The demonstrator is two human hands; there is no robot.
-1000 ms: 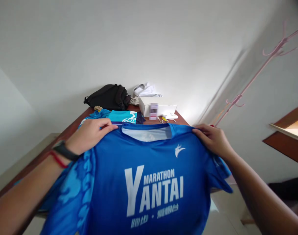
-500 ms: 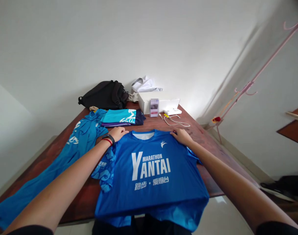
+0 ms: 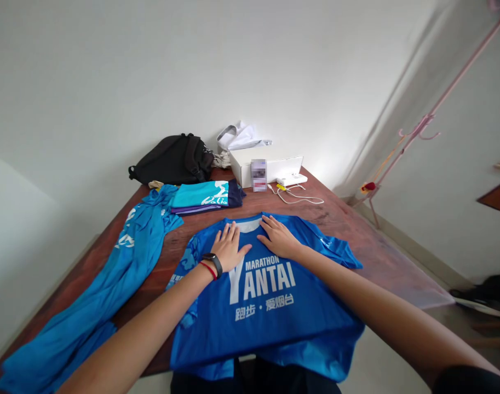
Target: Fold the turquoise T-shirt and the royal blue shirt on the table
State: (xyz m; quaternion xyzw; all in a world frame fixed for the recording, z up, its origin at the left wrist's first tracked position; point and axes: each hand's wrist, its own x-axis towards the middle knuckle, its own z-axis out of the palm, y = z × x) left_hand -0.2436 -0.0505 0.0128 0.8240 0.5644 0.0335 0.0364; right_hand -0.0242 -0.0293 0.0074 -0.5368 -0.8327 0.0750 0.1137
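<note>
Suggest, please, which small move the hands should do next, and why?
Perhaps draw the YANTAI shirt slightly toward the wall: its lower end hangs past the table's near edge, and the left hand and right hand already lie flat near its collar.

Black bag (image 3: 167, 160) slouched at the back of the tabletop (image 3: 332, 219), by the wall (image 3: 171, 65). Next to it there's a white box (image 3: 240, 167), some crumpled white thing (image 3: 241, 137) behind it and a little blurred-out packet (image 3: 258, 175) in front. White gadget (image 3: 292, 179) and loopy cable (image 3: 302, 202) right of that. Pink coat rack (image 3: 423, 127) off to the right.
</note>
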